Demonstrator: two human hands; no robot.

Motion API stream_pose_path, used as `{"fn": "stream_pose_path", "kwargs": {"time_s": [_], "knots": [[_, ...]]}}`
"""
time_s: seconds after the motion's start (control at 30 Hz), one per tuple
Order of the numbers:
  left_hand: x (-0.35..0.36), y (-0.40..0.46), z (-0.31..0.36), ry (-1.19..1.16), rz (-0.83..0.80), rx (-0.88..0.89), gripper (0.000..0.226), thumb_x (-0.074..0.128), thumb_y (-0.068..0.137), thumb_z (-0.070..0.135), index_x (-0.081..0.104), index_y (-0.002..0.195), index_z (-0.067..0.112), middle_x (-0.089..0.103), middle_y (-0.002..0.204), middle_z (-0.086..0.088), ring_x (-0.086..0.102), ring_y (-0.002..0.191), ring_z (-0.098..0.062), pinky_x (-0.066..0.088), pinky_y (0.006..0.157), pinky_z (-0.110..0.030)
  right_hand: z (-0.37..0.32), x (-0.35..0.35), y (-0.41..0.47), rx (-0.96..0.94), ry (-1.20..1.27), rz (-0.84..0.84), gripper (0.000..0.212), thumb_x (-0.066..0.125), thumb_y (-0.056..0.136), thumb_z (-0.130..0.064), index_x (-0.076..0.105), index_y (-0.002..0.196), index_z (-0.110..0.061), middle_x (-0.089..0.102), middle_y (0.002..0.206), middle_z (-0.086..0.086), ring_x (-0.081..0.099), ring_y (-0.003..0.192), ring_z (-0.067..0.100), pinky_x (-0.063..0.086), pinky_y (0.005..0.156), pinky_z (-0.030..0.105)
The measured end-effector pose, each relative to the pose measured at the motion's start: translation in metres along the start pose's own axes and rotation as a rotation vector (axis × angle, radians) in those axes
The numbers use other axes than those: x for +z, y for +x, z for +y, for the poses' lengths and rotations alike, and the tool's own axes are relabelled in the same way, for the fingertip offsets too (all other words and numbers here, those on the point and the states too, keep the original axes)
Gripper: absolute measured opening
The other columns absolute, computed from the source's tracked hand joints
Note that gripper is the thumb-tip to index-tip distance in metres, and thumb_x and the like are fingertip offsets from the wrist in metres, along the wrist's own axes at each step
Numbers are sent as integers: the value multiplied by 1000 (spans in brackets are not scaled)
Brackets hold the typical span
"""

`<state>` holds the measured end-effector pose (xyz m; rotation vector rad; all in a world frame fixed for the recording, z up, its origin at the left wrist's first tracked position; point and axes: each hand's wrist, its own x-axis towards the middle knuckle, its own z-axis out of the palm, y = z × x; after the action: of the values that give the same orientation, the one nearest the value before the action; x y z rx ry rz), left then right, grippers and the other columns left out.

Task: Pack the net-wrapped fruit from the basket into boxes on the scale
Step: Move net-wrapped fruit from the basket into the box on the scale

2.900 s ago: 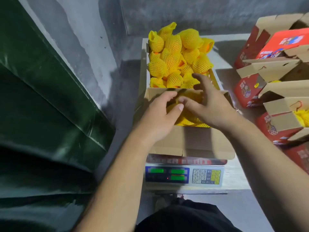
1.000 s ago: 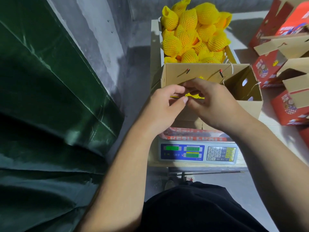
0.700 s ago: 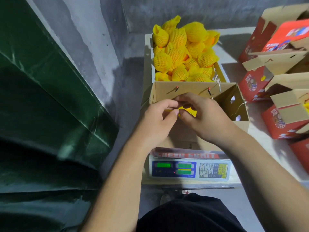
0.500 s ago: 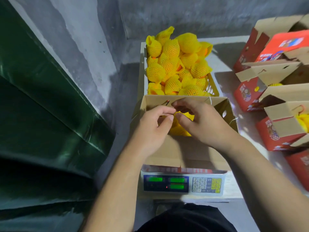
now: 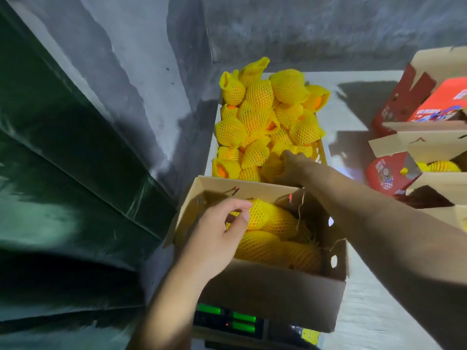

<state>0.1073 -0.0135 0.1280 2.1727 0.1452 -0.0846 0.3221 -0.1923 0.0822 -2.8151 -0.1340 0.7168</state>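
An open cardboard box [image 5: 267, 291] stands on the scale [image 5: 227, 323] and holds several yellow net-wrapped fruits [image 5: 275, 238]. Behind it a basket [image 5: 320, 150] is heaped with more net-wrapped fruit [image 5: 262, 114]. My left hand [image 5: 214, 236] hovers over the box's left side with thumb and forefinger at the net of the topmost fruit. My right hand [image 5: 290, 168] reaches past the box's far wall into the basket, fingers curled round a wrapped fruit [image 5: 271, 164] at the heap's near edge.
Several open red and brown cartons [image 5: 427, 147] stand at the right on the pale table [image 5: 353, 117], one showing wrapped fruit inside. A dark green sheet [image 5: 63, 173] fills the left, with a grey wall [image 5: 278, 29] behind.
My right hand has left the box and stretched forward into the basket, closing on a fruit. My left hand stays at the fruit in the box. The view has tilted nearer the box.
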Motion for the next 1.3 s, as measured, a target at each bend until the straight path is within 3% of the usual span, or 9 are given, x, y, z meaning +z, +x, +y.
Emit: {"fn": "stream_pose_path", "kwargs": {"time_s": [0.27,0.43,0.6,0.8,0.9,0.97,1.03,1.17,1.3], "knots": [[15,12,24,-237,152,16,30,65,103,26,67,131,38,70,120,29,62,116,9,47,91,-4,0,-14,-28,-299,434,193,62,81,78,-47,52,127,-22,48,120,10,56,97,29,43,84,34],[23,28,36,-481,54,-79,80,70,88,66,34,157,48,58,146,21,60,130,-4,53,108,-35,-14,-34,-83,-504,1120,-145,39,70,94,-52,60,121,-26,68,74,7,60,55,21,45,52,30],[35,29,44,-666,87,-5,71,70,90,51,42,153,34,72,132,7,75,111,-24,62,89,-32,-24,-32,-117,-609,884,-152,62,32,110,-53,59,101,2,60,66,14,53,43,20,40,42,27],[41,14,42,-565,261,-137,82,83,72,49,48,146,43,69,128,15,70,113,-7,58,100,-45,12,-58,-73,-534,639,-16,36,49,103,-58,65,111,-27,67,62,6,63,53,20,54,54,34],[33,3,34,-387,277,-180,82,87,81,40,40,148,47,64,129,18,65,113,-6,55,100,-38,42,-67,-4,-262,352,393,46,59,100,-40,54,140,-18,71,111,17,67,100,35,52,87,43],[31,0,31,-341,221,-188,83,86,84,32,38,149,46,61,132,16,62,118,-8,53,102,-35,50,-61,28,-151,143,296,79,62,98,-41,23,161,-13,40,155,23,46,135,45,40,109,49],[31,1,29,-312,190,-197,88,87,83,27,35,151,44,57,134,16,58,122,-7,52,107,-39,51,-47,48,-88,-17,189,99,64,95,-44,-2,165,-19,14,168,13,29,146,44,33,114,51],[34,5,27,-309,172,-228,95,88,82,20,30,155,42,52,139,14,52,130,-11,53,109,-48,56,-29,67,-63,-179,390,86,68,90,-42,18,156,-19,29,144,16,35,129,40,37,107,49],[34,8,23,-387,166,-239,93,84,86,15,30,158,38,55,139,7,60,121,-15,64,83,-38,61,-28,72,-102,-121,434,68,69,86,-23,28,140,-17,33,137,21,40,122,44,41,101,52]]}}
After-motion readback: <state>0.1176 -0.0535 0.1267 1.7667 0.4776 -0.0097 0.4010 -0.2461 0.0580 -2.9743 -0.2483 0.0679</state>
